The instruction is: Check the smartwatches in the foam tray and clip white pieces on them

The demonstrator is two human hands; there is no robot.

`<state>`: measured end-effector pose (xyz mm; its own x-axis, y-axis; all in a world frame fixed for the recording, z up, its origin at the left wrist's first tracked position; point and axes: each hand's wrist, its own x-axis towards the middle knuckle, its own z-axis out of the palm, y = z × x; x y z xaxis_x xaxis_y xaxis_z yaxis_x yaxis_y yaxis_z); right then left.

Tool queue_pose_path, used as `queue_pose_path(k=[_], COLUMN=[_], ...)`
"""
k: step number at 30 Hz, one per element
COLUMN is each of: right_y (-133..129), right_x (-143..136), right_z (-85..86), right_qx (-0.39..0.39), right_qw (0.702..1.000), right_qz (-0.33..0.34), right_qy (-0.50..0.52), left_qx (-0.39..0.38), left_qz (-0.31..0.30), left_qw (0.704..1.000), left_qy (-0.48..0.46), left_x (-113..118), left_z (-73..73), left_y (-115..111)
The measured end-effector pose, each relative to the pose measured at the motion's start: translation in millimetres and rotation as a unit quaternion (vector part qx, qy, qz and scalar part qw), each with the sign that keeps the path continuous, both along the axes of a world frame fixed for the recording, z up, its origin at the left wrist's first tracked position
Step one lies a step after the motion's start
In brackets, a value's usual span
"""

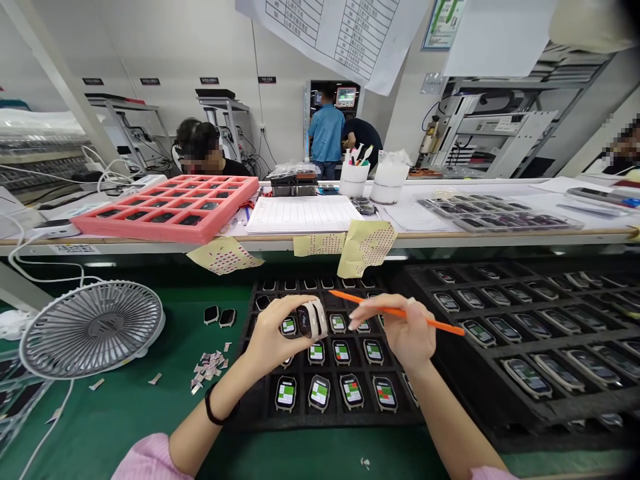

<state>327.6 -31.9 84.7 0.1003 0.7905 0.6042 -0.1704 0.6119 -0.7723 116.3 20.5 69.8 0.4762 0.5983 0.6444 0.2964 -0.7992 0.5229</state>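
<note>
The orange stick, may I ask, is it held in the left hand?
No, the right hand holds the orange stick.

Bright, fairly neutral light fills the room, pale on the back wall (165, 50) and the white papers on the shelf (435, 237). Its source is out of view. Below the shelf the light drops into deep shadow, and the black trays (345, 419) lose detail there. Small white glints mark the shelf's underside, and lit watch screens (285, 392) stand out against the black. The left hand (277, 330) and right hand (409, 333) look reasonably clear. Wide-angle distortion stretches the sides; the far right softens, dark patches cover the right corners, and pixelation obscures faces.
</note>
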Motion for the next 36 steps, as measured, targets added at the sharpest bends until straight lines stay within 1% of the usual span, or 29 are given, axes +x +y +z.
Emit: queue_pose_path(k=[2,4,11,15,19,21,24,28,36], right_y=[-5,-7,-4,-7,-9,-10,-11,-14,-14], right_x=[0,-1,-5,-5,-7,-7,-8,-10,-12], right_z=[0.0,-1.2,-3.3,-5.3,-8.6,-8.1,-4.6,-1.5,-4.3], right_qx=[0.043,0.063,0.067,0.074,0.102,0.097,0.073,0.082,0.078], right_qw=[0.999,0.997,0.997,0.995,0.988,0.988,0.993,0.994,0.994], right_qz=[-0.011,-0.014,-0.007,-0.029,-0.059,-0.061,-0.047,-0.029,-0.024], right_qy=[-0.028,-0.044,-0.046,-0.066,-0.099,-0.099,-0.079,-0.060,-0.075], left_qx=[0.004,0.011,0.022,0.036,0.054,0.050,0.036,0.016,0.013], left_qz=[0.005,0.005,0.000,-0.002,0.003,0.003,-0.003,-0.013,-0.017], left_qw=[1.000,1.000,1.000,0.999,0.998,0.998,0.999,0.999,0.999], left_qy=[-0.004,-0.008,-0.017,-0.028,-0.037,-0.036,-0.030,-0.028,-0.030], left_x=[1,1,3,3,3,3,4,5,5], left_z=[-0.1,0.5,2.1,0.9,1.0,2.0,4.0,5.6,6.3], left_y=[-1,-2,-4,-4,-5,-6,-7,-9,-11])
